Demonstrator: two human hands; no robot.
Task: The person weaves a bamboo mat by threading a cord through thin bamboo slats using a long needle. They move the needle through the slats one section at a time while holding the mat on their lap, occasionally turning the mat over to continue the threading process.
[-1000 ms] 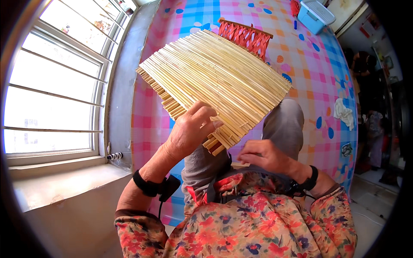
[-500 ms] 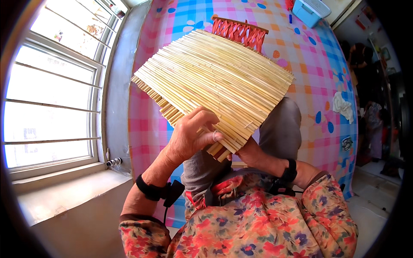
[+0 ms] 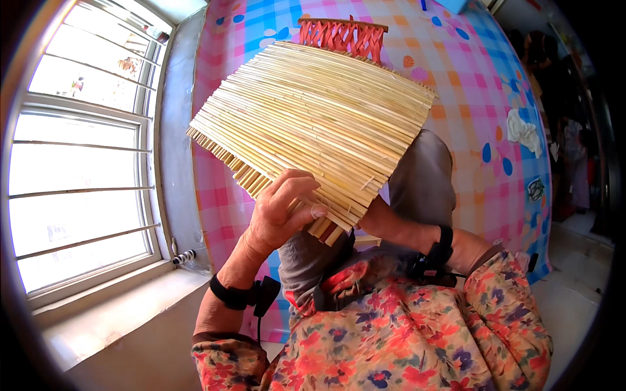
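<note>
Head view: left hand [image 3: 284,205] grasps the mat [image 3: 313,124] at its edge, right hand [image 3: 376,218] partly beneath, grip impossible to tell.

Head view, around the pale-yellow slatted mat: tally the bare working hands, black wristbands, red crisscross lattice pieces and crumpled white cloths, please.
Bare working hands: 2 (left hand; right hand, partly hidden by the pale-yellow slatted mat)
Black wristbands: 2
Red crisscross lattice piece: 1
Crumpled white cloth: 1
Total: 6
</note>
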